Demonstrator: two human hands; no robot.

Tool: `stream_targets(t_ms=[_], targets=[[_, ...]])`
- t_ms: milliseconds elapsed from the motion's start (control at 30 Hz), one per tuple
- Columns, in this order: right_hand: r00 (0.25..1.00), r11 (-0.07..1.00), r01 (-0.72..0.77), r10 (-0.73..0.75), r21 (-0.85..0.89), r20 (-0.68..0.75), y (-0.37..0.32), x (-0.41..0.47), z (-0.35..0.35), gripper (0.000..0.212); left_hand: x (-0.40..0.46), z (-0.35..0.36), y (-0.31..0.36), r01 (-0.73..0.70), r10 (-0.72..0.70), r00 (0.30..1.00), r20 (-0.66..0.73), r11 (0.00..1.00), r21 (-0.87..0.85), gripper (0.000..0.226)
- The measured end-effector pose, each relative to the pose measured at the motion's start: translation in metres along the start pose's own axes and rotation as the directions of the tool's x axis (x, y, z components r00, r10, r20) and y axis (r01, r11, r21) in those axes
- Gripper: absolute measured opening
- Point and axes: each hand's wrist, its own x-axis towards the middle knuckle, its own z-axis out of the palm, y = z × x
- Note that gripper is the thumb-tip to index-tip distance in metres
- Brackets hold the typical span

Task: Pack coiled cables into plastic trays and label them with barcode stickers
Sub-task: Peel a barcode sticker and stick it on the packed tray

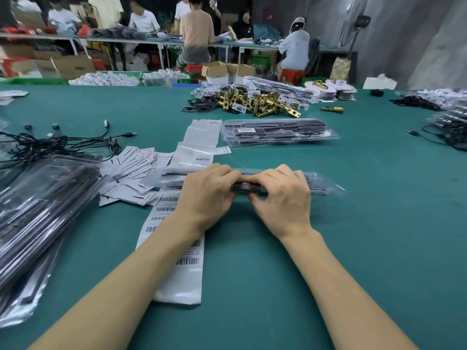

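While both forearms reach in from the bottom edge of the head view, the two hands meet at the middle of the green table (252, 286) over a long clear plastic tray (321, 184) that lies crosswise. The left hand (208, 195) curls its fingers over the near edge of the tray, thumb underneath, gripping it. The right hand (280, 198) does the same just beside it, its fingertips touching those of the left on the tray's top face. The tray sticks out past the left hand toward 9 o'clock and past the right hand toward 3 o'clock; dark contents show through the plastic, but what they are I cannot tell.

Under the left wrist, running toward 6 o'clock, lies a white strip of barcode stickers (182, 263). At 12 o'clock from the hands another sheet of sticker backing (199, 145) lies flat, and beyond it, toward 1 o'clock, sits a stack of filled trays (278, 133). At 9 o'clock from the hands is a loose spread of white cards (131, 173). Farther out at 10 o'clock a tangle of black cables (50, 144) lies on the table, and at 8 o'clock a heap of clear plastic packs (38, 210) leans across the table edge.

Far across the table at 12 o'clock is a pile of brass door latches (257, 102). Behind it, several people sit or stand at another long bench (151, 41).
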Motion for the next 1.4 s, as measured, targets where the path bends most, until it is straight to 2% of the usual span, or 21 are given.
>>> stream_targets(t_ms=[100,200,333,533,667,900,1000,1133,1200,1300,1400], targets=[[1.0,1.0,-0.011,0.011,0.006,0.001,0.0,0.0,0.0,0.022,0.005,-0.001,-0.003,0.003,-0.003,0.999,0.054,1.0,-0.006,0.018],[0.999,0.999,-0.04,0.04,0.016,0.009,0.001,0.0,0.0,0.022,0.008,-0.009,-0.021,0.015,-0.012,0.99,0.142,1.0,-0.017,0.027],[0.996,0.996,-0.087,0.086,0.024,0.017,0.004,0.002,0.001,0.021,0.006,-0.026,-0.051,0.061,-0.049,0.981,0.19,0.996,-0.059,0.028],[0.994,0.994,-0.105,0.105,0.01,0.031,0.008,0.001,0.0,0.026,0.0,-0.023,-0.056,0.042,-0.041,0.99,0.136,0.999,-0.008,0.018],[0.974,0.974,-0.225,0.226,-0.008,0.016,0.028,-0.002,-0.01,0.019,-0.006,-0.031,-0.075,0.14,-0.141,0.987,0.081,0.99,0.01,0.02],[0.97,0.97,-0.243,0.243,0.006,0.005,0.026,-0.001,-0.005,0.015,-0.01,-0.035,-0.092,0.264,-0.27,0.957,0.108,0.962,0.068,0.031],[0.964,0.964,-0.264,0.264,0.003,-0.016,0.027,-0.001,-0.005,0.013,-0.012,-0.033,-0.093,0.281,-0.288,0.954,0.085,0.956,0.082,0.029],[0.961,0.961,-0.274,0.276,-0.04,0.038,0.026,-0.001,-0.005,0.018,-0.014,-0.024,-0.078,0.261,-0.269,0.962,0.051,0.957,0.122,0.026],[0.97,0.972,-0.224,0.23,-0.074,0.083,0.018,0.0,-0.003,0.026,-0.016,-0.02,-0.07,0.244,-0.252,0.966,0.05,0.961,0.129,0.027],[0.986,0.993,-0.1,0.107,-0.056,0.126,0.0,0.002,0.003,0.028,-0.013,-0.013,-0.054,0.149,-0.162,0.983,0.091,0.979,0.136,0.032],[0.983,0.994,-0.085,0.094,-0.063,0.158,-0.001,0.001,0.01,0.026,-0.01,-0.008,-0.042,0.066,-0.086,0.988,0.132,0.987,0.145,0.038]])
